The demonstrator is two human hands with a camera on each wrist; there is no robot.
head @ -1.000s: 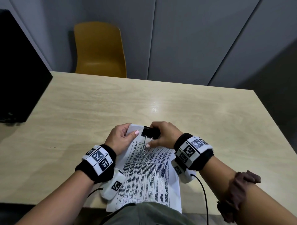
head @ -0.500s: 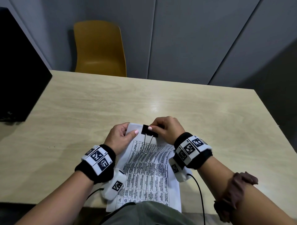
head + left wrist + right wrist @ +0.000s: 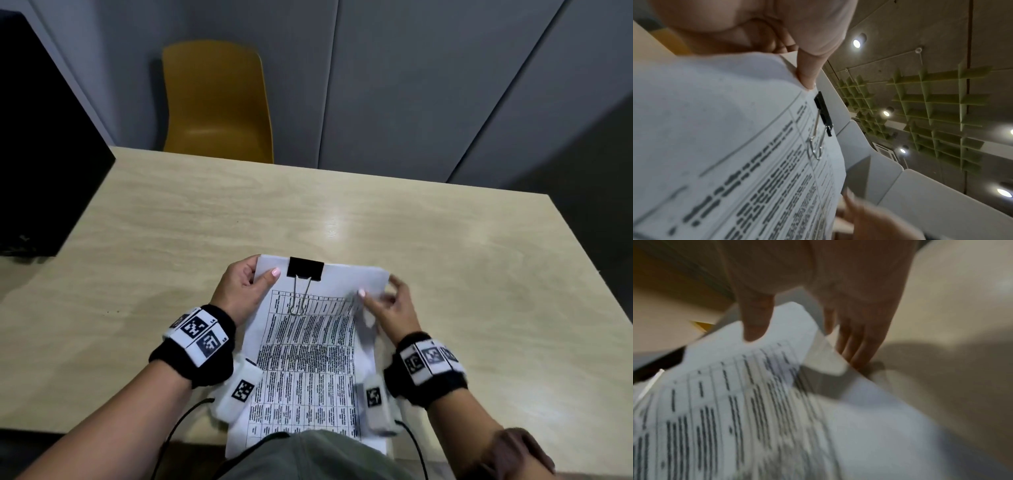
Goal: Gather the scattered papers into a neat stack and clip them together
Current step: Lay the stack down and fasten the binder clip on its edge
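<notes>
The paper stack (image 3: 308,356), printed with tables, lies at the near edge of the wooden table (image 3: 445,274). A black binder clip (image 3: 305,269) bites its far edge left of centre, with a silver handle (image 3: 300,298) folded flat on the top page. My left hand (image 3: 260,275) pinches the far left corner, thumb (image 3: 807,76) on top just beside the clip (image 3: 823,112). My right hand (image 3: 378,291) pinches the far right corner, where the paper (image 3: 756,402) lifts slightly, with the thumb (image 3: 756,324) above and the fingers (image 3: 855,345) behind the edge.
A black monitor (image 3: 37,144) stands on the table's left side. A yellow chair (image 3: 215,102) sits beyond the far edge against grey wall panels. The stack's near end overhangs the table towards my lap.
My right hand let go of the binder clip and moved right to the stack's far right corner. The clip stays on the paper with a handle folded down. The left hand kept its hold.
</notes>
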